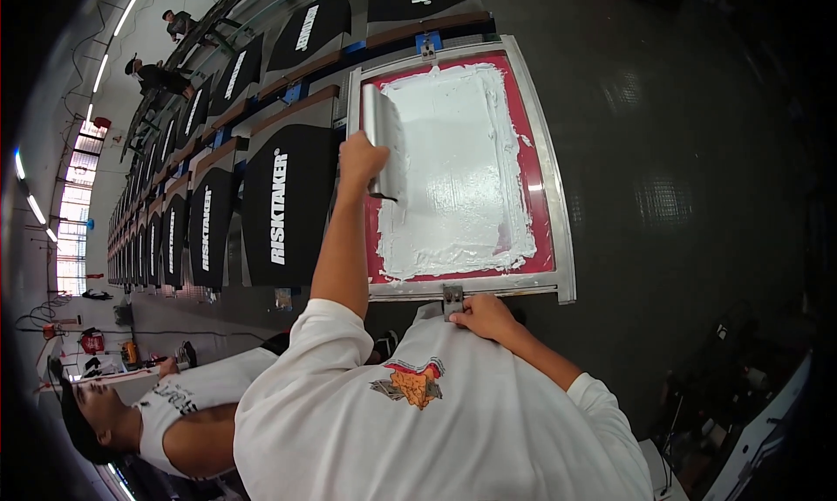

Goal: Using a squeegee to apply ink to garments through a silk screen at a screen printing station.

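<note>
My left hand (362,163) is closed round the handle of a squeegee (373,117), which stands along the left side of a screen printing frame (540,165). Thick white ink (449,174) covers most of the red-bordered mesh, with ridges along its edges. The squeegee's lower edge, where it meets the ink, is partly hidden. At the near side of the frame, my right hand (486,316) pinches a small metal bracket (452,303) fixed to the frame's edge. Some of its fingers are hidden.
Long rows of boards carrying black and grey fabric panels (292,191) with white print run off to the left. A co-worker in a white sleeveless top (196,409) is at lower left. Other people (159,78) stand farther back. Grey floor (645,152) lies to the right.
</note>
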Motion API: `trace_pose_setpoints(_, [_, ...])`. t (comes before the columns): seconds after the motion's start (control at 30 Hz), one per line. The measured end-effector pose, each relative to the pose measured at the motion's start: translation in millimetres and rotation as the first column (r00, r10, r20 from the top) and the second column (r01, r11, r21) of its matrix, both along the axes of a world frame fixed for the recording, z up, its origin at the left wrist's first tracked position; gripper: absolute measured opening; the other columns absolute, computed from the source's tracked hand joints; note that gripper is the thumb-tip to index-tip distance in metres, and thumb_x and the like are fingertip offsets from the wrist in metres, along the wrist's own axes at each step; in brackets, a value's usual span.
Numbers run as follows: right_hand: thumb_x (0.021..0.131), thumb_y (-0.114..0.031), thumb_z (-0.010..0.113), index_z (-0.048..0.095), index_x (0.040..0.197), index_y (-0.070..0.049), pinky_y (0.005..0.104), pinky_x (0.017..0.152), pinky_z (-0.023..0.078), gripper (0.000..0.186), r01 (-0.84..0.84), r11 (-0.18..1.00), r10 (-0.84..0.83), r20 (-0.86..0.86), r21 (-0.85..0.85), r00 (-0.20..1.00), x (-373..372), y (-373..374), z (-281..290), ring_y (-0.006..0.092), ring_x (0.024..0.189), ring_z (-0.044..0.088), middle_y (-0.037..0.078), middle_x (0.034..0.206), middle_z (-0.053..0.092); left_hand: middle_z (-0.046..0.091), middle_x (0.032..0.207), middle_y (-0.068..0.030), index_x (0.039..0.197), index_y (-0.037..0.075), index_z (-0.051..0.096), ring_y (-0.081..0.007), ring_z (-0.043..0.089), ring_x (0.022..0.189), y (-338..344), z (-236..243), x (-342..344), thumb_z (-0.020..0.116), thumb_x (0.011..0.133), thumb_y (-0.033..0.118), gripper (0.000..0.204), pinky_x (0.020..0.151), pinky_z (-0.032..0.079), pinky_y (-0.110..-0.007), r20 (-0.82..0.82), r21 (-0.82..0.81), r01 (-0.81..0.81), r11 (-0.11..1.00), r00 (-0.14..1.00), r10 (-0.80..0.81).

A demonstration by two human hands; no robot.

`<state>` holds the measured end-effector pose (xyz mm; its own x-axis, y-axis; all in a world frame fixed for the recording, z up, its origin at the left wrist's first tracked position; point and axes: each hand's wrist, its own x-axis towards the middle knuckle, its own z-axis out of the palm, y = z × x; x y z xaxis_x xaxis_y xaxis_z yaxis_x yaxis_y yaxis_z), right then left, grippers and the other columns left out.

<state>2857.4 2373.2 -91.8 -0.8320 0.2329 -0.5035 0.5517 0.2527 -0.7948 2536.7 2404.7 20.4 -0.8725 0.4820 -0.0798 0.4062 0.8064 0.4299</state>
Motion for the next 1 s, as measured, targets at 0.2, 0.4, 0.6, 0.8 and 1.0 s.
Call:
trace_pose_setpoints(0.2, [0.076,-0.036,0.07,0.068,0.082,-0.002,0.037,0.065,0.048,0.035,0.01,1.0,-0.01,0.012,-0.005,1.0,2,-1,1,0.0283,0.067,0.064,0.014,0.072,0.066,0.063,0.102,-0.025,0.098,-0.003,0.063,-0.0382,0.062,0.096,27,-11,-50,0.062,0.071,0.018,0.034,0.083,0.05,-0.041,-0.05,-0.099,-0.028,0.995,0.998,0.024])
trace_pose_setpoints(0.4, [0.076,-0.037,0.07,0.069,0.084,-0.003,0.0387,0.066,0.049,0.035,0.013,0.999,-0.012,0.029,-0.032,1.0,1,1,3,0.0311,0.069,0.064,0.016,0.073,0.066,0.065,0.098,-0.0242,0.096,-0.003,0.065,-0.0372,0.063,0.094,53,-35,-48,0.064,0.068,0.019,0.036,0.082,0.051,-0.041,-0.071,-0.193,0.045,0.98,0.996,-0.059])
trace_pose_setpoints(0.6, [0.076,-0.036,0.069,0.07,0.086,-0.004,0.0396,0.067,0.049,0.033,0.022,0.998,-0.018,0.057,-0.064,0.998,1,3,6,0.0312,0.07,0.064,0.015,0.074,0.066,0.066,0.09,-0.0219,0.101,-0.002,0.064,-0.0326,0.066,0.084,54,-7,-75,0.068,0.062,0.015,0.043,0.077,0.051,-0.038,-0.023,0.003,0.185,0.983,0.983,-0.185])
trace_pose_setpoints(0.8, [0.077,-0.036,0.069,0.069,0.084,-0.005,0.0384,0.064,0.049,0.032,0.047,0.996,-0.042,0.066,-0.079,0.997,4,-2,-2,0.0297,0.068,0.064,0.014,0.072,0.066,0.066,0.098,-0.0174,0.111,0.009,0.062,-0.0331,0.064,0.092,85,5,-106,0.068,0.067,0.009,0.045,0.084,0.049,-0.038,-0.227,0.04,0.528,0.849,0.832,-0.506])
trace_pose_setpoints(1.0, [0.078,-0.036,0.068,0.068,0.085,-0.005,0.0366,0.062,0.049,0.032,0.086,0.992,-0.078,0.084,-0.091,0.993,7,-6,-8,0.0285,0.068,0.064,0.013,0.072,0.066,0.067,0.097,-0.013,0.116,0.016,0.06,-0.0317,0.064,0.089,130,-30,-135,0.063,0.072,0.006,0.045,0.082,0.05,-0.04,-0.292,-0.136,0.67,0.73,0.677,-0.675])
